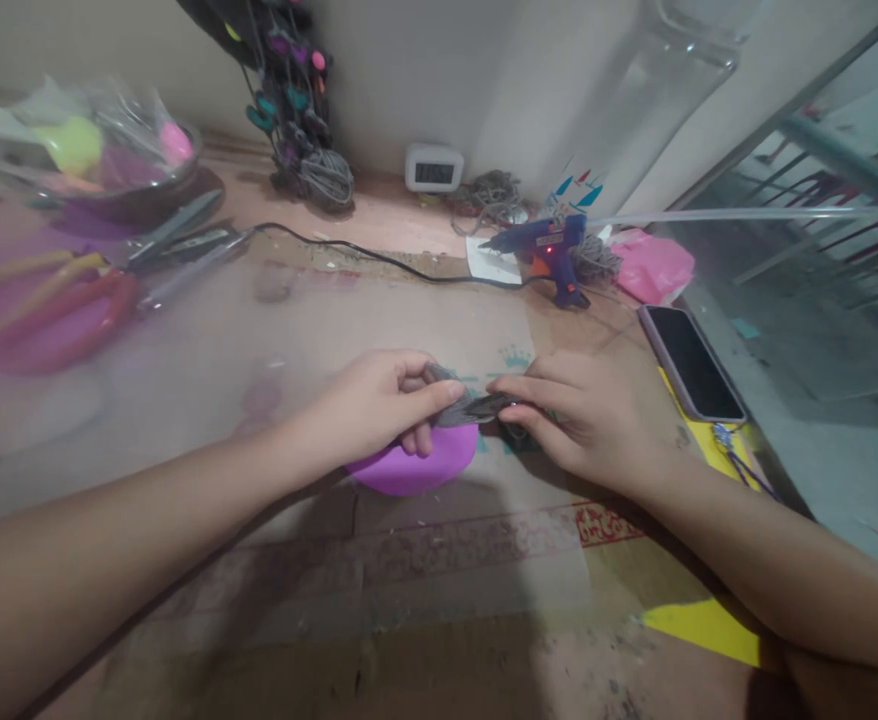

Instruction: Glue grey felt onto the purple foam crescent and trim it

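Note:
My left hand (401, 400) is closed round a small bundle of grey cord (452, 408), with the thumb pressed on top. From the other side, my right hand (570, 412) pinches the bundle's dark end between thumb and fingers. A shiny spot shows at those fingertips, too small to make out. Below my left hand, a rounded purple piece (416, 465) lies flat on the table. Its upper edge is hidden by the hand and the bundle.
A blue glue gun (548, 245) with a red light stands behind my hands, near a white digital clock (434, 168). Scissors (71, 290) and a bowl (131, 195) of colourful pieces are left. A phone (692, 362) lies near the table's right edge.

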Motion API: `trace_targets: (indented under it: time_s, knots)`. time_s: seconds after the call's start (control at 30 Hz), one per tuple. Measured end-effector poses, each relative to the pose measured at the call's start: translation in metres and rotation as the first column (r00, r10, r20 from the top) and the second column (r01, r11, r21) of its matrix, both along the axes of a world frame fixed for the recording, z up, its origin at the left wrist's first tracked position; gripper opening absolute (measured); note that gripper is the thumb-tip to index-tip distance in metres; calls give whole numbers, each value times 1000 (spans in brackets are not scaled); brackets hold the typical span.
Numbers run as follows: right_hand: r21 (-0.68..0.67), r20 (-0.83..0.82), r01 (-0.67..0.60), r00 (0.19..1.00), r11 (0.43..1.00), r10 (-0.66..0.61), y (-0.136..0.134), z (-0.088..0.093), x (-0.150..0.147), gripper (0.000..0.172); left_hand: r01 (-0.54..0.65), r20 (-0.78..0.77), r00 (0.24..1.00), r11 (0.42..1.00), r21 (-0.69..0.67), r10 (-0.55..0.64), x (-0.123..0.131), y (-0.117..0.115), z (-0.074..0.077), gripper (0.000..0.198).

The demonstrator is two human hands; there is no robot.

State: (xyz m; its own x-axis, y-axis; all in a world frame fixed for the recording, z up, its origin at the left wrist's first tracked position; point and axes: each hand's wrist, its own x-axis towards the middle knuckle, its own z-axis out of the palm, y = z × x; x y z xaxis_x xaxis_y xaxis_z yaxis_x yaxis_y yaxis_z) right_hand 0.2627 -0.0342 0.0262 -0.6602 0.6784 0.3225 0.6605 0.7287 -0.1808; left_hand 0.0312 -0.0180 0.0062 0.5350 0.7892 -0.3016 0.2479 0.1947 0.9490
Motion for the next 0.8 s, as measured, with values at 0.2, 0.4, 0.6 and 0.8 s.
trace_targets:
  time_s: [0.2,0.4,0.6,0.8]
  knots:
    - [69,35,-13,999,998,10,1,0,-1,28,-5,-12,1000,1000,-1,5,0,0,2,23]
    - [77,95,-15,995,997,8,2,1,0,29,16,22,1000,1000,-12,-16,-1,1,0,24]
    - [100,78,-57,996,993,49,5,-2,2,30,39,27,999,999,-23,-38,-1,2,0,23]
    - [78,67,-61,996,995,56,5,-2,2,31,30,24,999,999,-32,-30,0,2,3,20]
